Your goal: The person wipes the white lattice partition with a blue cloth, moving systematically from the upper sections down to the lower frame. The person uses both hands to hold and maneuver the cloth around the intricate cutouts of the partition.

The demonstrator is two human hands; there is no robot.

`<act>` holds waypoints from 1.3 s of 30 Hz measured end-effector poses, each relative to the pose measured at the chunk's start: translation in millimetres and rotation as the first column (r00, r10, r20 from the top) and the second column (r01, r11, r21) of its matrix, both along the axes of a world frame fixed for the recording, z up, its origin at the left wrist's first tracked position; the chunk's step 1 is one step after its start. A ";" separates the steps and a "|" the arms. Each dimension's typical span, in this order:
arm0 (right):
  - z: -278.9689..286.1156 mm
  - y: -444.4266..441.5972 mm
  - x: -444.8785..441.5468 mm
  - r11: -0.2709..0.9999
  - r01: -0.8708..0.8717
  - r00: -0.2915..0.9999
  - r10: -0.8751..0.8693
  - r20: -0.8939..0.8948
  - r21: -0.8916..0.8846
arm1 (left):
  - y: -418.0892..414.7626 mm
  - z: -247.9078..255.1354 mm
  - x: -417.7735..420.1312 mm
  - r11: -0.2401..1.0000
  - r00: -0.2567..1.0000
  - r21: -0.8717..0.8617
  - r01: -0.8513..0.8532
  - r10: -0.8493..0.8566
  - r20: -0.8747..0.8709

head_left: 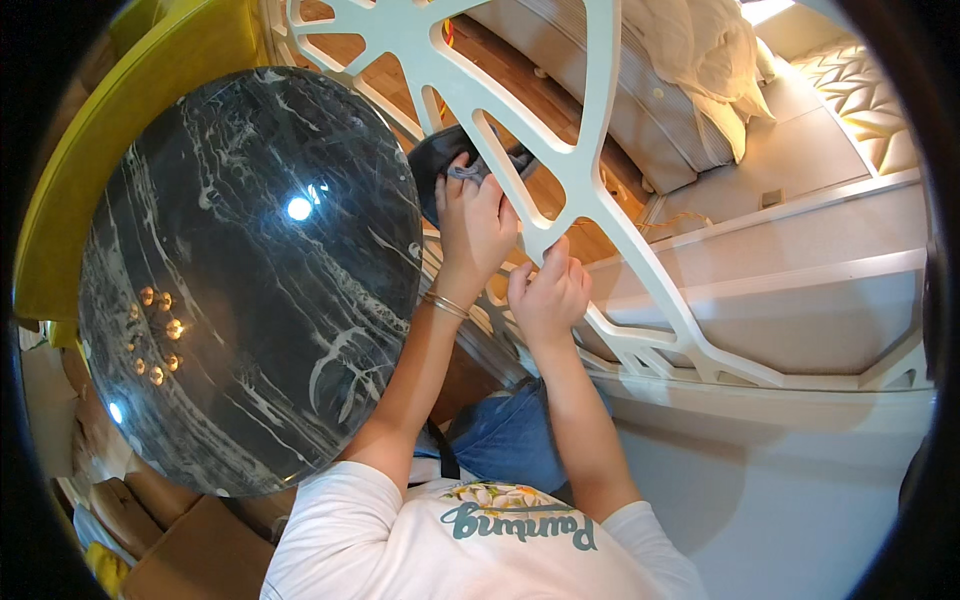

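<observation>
My left hand [478, 229], with thin bangles at the wrist, reaches behind the near edge of a white openwork lattice panel [581, 180]. Its fingers hold a bunched grey cloth [469, 172] against a dark, rounded surface [427, 169], which is partly hidden by the hand and the panel. My right hand [551, 292] grips a slanting bar of the panel lower down, fingers curled and thumb on the left side. Part of that bar is hidden under the hand.
A round black marble-patterned tabletop [247, 277] stands close to my left arm, with a yellow upholstered seat back [150, 135] beyond it. Right of the panel are a bed base [600, 90], pale bedding [690, 52] and a low ledge [795, 232]. Below left is a brown chair [199, 551].
</observation>
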State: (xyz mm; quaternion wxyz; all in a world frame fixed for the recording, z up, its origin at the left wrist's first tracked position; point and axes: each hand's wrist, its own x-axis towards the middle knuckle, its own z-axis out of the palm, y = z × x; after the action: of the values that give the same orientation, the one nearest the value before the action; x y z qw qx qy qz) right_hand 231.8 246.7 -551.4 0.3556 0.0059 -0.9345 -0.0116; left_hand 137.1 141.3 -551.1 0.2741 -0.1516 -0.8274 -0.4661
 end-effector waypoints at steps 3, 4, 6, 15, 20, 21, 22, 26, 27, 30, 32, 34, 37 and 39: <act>3.0 -0.9 2.3 0.999 -0.020 1.000 0.021 0.019 -0.043 | 2.0 -1.8 12.6 0.997 0.997 0.040 0.070 -0.068 -0.045; 3.9 -1.1 5.6 0.995 -0.056 0.998 0.056 0.006 -0.083 | 3.4 -7.0 15.8 0.993 0.994 0.066 0.094 -0.091 -0.056; 6.9 0.1 11.3 0.979 -0.127 0.992 0.124 -0.026 -0.158 | 6.9 -9.8 25.1 0.987 0.991 0.132 0.097 -0.082 -0.110; -0.7 8.5 78.8 0.877 -0.250 0.968 0.220 -0.120 -0.411 | 16.0 -6.1 64.9 0.935 0.990 0.349 0.059 -0.099 0.098; -7.8 8.7 100.4 0.777 -0.248 0.961 0.273 -0.045 -0.578 | 14.1 -6.1 85.2 0.924 0.975 0.374 0.083 -0.152 0.160; -7.0 5.2 99.5 0.765 -0.247 0.961 0.274 -0.046 -0.595 | 13.4 -10.6 91.3 0.923 0.972 0.379 0.069 -0.148 0.184; -5.3 2.7 98.1 0.719 -0.217 0.961 0.277 -0.015 -0.660 | 12.9 -15.2 100.2 0.905 0.942 0.383 0.185 -0.275 0.195; 4.6 4.5 98.1 0.704 -0.100 0.920 0.334 0.204 -0.703 | 15.6 -18.3 123.7 0.725 0.745 0.521 0.451 -0.627 0.227; 7.4 3.2 96.6 0.694 -0.106 0.940 0.303 0.155 -0.712 | 10.2 -10.3 122.4 0.661 0.673 0.553 0.508 -0.705 0.224; -2.9 5.7 103.6 0.593 -0.076 0.970 0.228 0.077 -0.801 | -1.4 19.2 119.4 0.519 0.513 0.488 0.701 -0.843 0.160; 16.6 -3.7 91.6 0.630 -0.120 0.983 0.181 -0.005 -0.767 | -3.9 35.4 112.4 0.548 0.560 0.447 0.707 -0.820 0.120; 36.6 -15.0 60.2 0.610 -0.218 0.976 0.153 -0.156 -0.762 | -7.2 52.3 101.0 0.628 0.687 0.431 0.648 -0.726 0.025; 40.0 -32.5 12.9 0.490 -0.233 0.971 0.066 -0.231 -0.840 | -13.1 41.4 84.1 0.489 0.678 0.725 0.485 -0.734 0.041; 41.3 -39.1 -6.6 0.559 -0.233 0.960 0.001 -0.281 -0.795 | -22.6 34.6 86.1 0.591 0.704 0.661 0.461 -0.698 0.133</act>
State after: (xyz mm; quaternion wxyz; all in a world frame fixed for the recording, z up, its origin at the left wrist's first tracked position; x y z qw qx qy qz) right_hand 225.3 207.6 -510.1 0.4312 -0.0988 -0.7774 0.4471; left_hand 223.2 118.7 -516.5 -0.0301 -0.2333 -0.5805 -0.7795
